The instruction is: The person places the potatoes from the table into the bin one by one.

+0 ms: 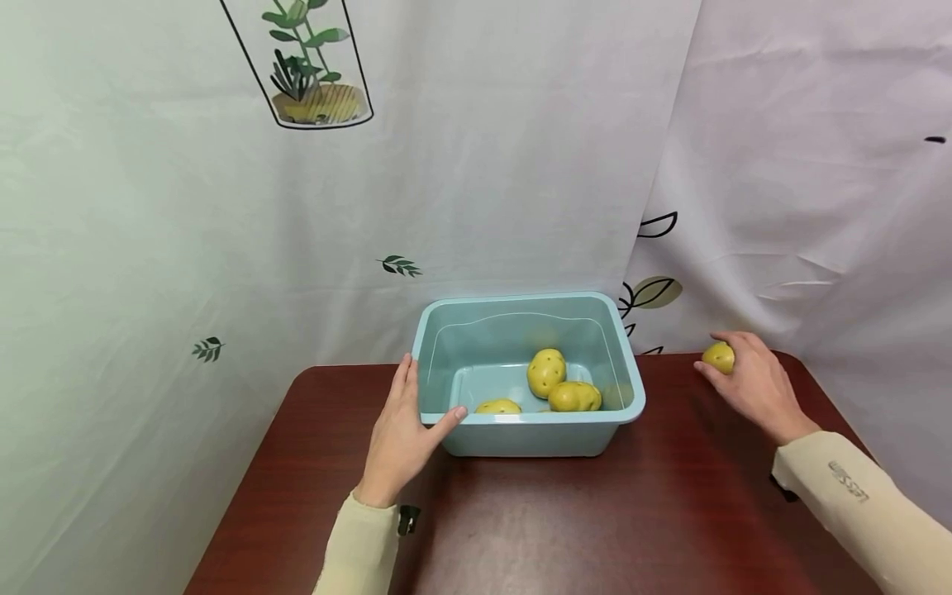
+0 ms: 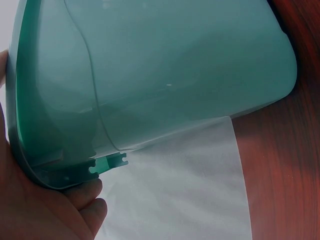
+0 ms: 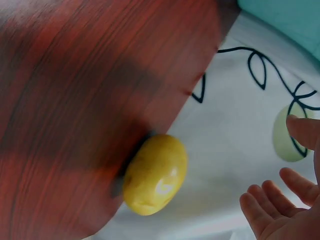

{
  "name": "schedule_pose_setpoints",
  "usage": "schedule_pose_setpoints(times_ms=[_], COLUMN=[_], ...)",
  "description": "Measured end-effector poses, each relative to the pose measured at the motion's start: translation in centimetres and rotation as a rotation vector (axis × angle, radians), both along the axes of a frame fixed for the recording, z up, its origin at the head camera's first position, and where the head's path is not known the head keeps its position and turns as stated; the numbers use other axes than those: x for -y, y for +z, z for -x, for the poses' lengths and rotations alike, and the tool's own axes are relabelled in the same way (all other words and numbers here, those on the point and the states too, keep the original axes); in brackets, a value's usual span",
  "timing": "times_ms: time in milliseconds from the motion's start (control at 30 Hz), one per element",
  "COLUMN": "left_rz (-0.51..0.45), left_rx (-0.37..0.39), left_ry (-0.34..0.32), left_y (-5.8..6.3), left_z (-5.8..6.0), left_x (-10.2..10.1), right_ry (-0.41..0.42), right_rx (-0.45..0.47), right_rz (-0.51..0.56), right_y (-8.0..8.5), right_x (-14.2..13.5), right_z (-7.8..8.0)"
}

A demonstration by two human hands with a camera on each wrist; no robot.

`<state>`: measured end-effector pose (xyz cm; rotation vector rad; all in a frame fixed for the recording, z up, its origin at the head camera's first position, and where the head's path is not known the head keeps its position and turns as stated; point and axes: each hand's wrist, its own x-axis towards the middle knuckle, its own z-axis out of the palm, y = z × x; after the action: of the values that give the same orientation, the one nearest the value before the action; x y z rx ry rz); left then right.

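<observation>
A light blue plastic basin (image 1: 530, 438) stands on the table with several yellow potatoes (image 1: 546, 372) inside; its front wall hides part of them. My left hand (image 1: 397, 442) rests against the basin's front left corner, fingers straight along the side and thumb at the front rim. In the left wrist view, fingertips (image 2: 92, 200) touch beneath the rim. One more potato (image 3: 156, 175) lies on the table near the back right edge. My right hand (image 1: 759, 384) is beside this potato, thumb and fingers spread; the right wrist view shows a gap between them.
The dark red wooden table (image 1: 550, 521) has its back edge close to a pale hanging cloth (image 1: 521, 165) printed with plants. The basin stands at the back middle of the table, left of the lone potato.
</observation>
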<state>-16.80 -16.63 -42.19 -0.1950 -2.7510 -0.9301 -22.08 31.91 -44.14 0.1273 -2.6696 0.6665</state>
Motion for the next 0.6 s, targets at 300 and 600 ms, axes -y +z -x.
schedule_pose_setpoints(times_ms=[300,600], left_rz=[-0.006,-0.004], left_rx=[-0.002,-0.016], left_ry=[0.002,0.004], left_y=[0.0,-0.2], left_z=[0.0,0.0], left_x=[0.0,0.0], right_ry=[-0.008,0.023], right_rx=[0.04,0.094], right_rz=[-0.016,-0.029], right_y=[-1.5,-2.9], right_x=[-1.4,-2.5], right_z=[1.0,2.1])
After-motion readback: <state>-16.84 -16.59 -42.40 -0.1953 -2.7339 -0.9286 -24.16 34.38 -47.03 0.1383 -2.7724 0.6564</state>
